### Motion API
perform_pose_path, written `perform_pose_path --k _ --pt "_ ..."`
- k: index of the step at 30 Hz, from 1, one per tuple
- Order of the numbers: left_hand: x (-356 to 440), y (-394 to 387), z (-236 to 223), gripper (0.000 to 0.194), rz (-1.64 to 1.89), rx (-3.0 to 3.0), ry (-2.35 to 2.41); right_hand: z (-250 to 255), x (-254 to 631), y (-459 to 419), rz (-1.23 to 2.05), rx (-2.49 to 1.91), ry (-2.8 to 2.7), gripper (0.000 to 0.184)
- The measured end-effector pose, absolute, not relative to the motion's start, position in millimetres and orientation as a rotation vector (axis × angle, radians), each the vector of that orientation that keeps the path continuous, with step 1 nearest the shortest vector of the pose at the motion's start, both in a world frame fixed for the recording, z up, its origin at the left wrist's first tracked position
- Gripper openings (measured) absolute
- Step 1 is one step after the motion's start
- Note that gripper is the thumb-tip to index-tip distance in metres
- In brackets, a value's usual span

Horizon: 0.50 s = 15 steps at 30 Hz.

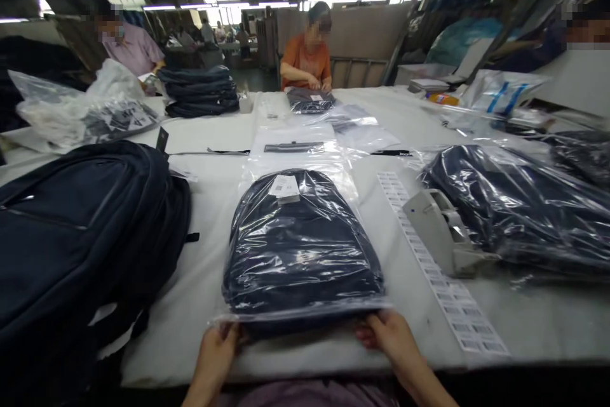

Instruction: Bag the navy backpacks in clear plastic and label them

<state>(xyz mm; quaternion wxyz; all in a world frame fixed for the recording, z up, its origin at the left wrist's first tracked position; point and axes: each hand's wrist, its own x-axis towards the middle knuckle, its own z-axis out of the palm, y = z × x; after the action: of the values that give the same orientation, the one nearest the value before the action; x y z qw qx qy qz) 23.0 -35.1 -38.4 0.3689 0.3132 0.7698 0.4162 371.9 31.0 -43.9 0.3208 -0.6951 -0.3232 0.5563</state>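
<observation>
L hand (218, 343) at 7 o'clock of clear plastic bag (305, 245), pinching near edge; navy backpack (305, 280) inside, on bench (410, 324) at wearer's 12 o'clock, prob. soft, lightish, slippery outside, tearable: grip near corners; R hand (388, 334), bag's 5 o'clock, also pinching edge.

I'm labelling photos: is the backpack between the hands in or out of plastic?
Mostly in: clear plastic covers the backpack, except its near edge.

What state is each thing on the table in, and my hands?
Left hand: pinching near edge of clear plastic bag
Right hand: fingers closed at same edge
Middle navy backpack: mostly bagged, bottom edge exposed
Left navy backpacks: stacked, unbagged
Right navy backpack: in clear plastic
Label sheet: laid flat
</observation>
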Motion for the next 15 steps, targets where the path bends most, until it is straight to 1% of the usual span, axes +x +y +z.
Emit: perform_pose_path --k 3,5,8,12,15 --pt "-1.2 -44.6 -34.5 0.071 1.088 0.579 2.018 -32.0 400.4 29.3 1.337 -1.859 -0.878 0.035" --pt "-6.9 -56.0 -38.6 0.078 1.050 0.447 2.059 -29.7 413.9 20.4 1.266 -1.943 -0.871 0.038" --pt "1.2 -71.8 -42.0 0.071 1.035 0.467 2.032 -26.9 417.6 8.2 1.263 -1.990 -0.890 0.040" --pt "-2.1 -82.5 -29.7 0.062 1.042 0.668 2.111 -15.0 413.9 -3.9 1.255 -1.938 -1.004 0.042" --pt "-18.0 -96.1 -31.3 0.055 0.919 0.794 2.226 -13.9 411.7 -32.0 1.346 -1.999 -1.228 0.047"
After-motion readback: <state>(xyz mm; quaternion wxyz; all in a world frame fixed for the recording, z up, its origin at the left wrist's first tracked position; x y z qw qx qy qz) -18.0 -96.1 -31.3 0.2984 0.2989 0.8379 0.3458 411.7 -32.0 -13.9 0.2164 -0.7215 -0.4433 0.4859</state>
